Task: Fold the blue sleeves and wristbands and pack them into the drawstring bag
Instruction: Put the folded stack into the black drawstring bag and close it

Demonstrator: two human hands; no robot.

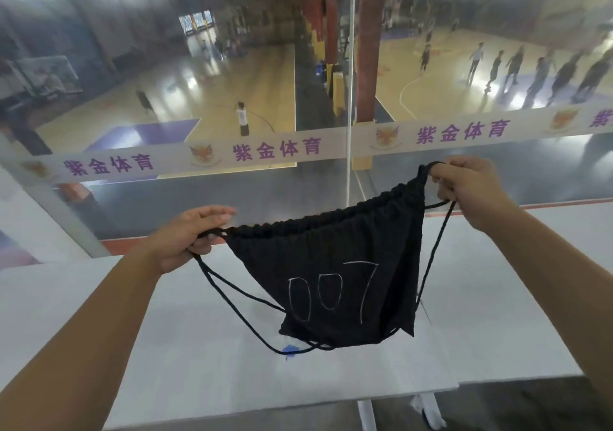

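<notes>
A person is holding a black drawstring bag (331, 265) up in the air with both bare hands. The bag is hanging in front of them, with "007" drawn on its face in thin white lines.

The left hand (185, 238) is at the bag's upper left corner, its fingers curling around the black cords (232, 301) where they leave the gathered mouth. The right hand (471, 188) is at the bag's upper right corner and sitting higher, so the mouth is slanting up to the right. Its fingers are bending in and pinching the cord there. Long cord loops are dangling below the bag on both sides.

A white table (199, 364) is lying beneath the bag. A small blue patch (289, 349) is showing just under the bag's lower edge; what it is cannot be told. No blue sleeves or wristbands are plainly showing. Beyond the bag, a glass barrier with a printed white strip (275, 150) is overlooking an indoor sports court.

The bag is sagging and creasing between the hands, so it is probably thin, soft and very light, holding little or nothing. It will likely collapse when set down. The puckered mouth probably needs pulling wide by the hem at each corner, not by the cords, which would draw it shut.
</notes>
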